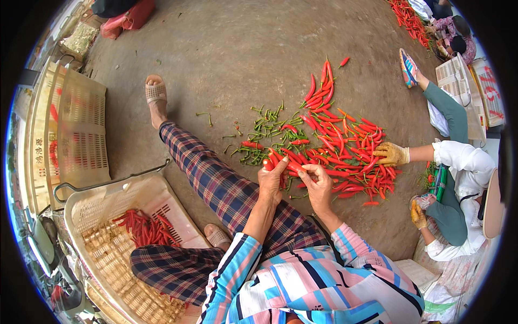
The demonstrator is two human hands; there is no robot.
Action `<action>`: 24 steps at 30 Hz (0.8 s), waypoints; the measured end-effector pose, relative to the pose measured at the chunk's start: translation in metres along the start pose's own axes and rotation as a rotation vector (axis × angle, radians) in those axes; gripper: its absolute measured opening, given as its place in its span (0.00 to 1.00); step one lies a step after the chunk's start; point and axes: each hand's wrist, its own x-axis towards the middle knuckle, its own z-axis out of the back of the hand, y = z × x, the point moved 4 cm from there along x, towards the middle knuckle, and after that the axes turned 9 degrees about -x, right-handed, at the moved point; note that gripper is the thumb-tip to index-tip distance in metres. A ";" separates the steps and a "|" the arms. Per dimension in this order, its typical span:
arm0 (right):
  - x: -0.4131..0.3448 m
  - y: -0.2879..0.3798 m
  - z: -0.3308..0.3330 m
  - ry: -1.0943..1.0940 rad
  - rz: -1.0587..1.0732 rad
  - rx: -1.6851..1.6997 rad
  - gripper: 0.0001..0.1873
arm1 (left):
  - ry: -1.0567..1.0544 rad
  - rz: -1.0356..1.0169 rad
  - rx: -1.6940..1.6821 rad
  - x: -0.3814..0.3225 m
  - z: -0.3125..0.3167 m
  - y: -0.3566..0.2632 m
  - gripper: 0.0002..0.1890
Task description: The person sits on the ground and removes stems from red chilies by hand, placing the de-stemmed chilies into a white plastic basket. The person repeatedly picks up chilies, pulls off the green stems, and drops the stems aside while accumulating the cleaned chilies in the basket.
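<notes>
Several red chili peppers (276,158) are bunched in my left hand (270,180), with their blunt ends pointing up and away from me. My right hand (317,184) has its thumb and fingers closed on another red chili (296,166), right beside the left hand's bunch. Just beyond both hands spreads a pile of red chilies (344,146) on the concrete floor, some with green stems. Loose green stems (271,125) lie scattered at the pile's left side. To my left, a plastic crate (178,194) holds a heap of red chilies (147,229).
A co-worker's gloved hand (391,154) reaches into the pile from the right; the other gloved hand (418,214) is near their knee. Stacked crates (81,125) stand at the left. A metal hook (113,182) lies along the near crate's rim. Another chili pile (410,24) is at the upper right.
</notes>
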 end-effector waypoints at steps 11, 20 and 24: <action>-0.007 -0.041 -0.030 -0.075 -0.772 1.127 0.08 | 0.062 -0.145 -0.009 -0.003 -0.010 -0.008 0.05; -0.007 -0.090 -0.021 0.125 -0.851 0.735 0.08 | 0.095 -0.363 0.213 -0.010 -0.016 -0.011 0.06; 0.037 -0.115 0.022 -0.067 -0.167 -0.504 0.12 | 0.005 -0.172 -0.026 -0.001 -0.001 -0.010 0.05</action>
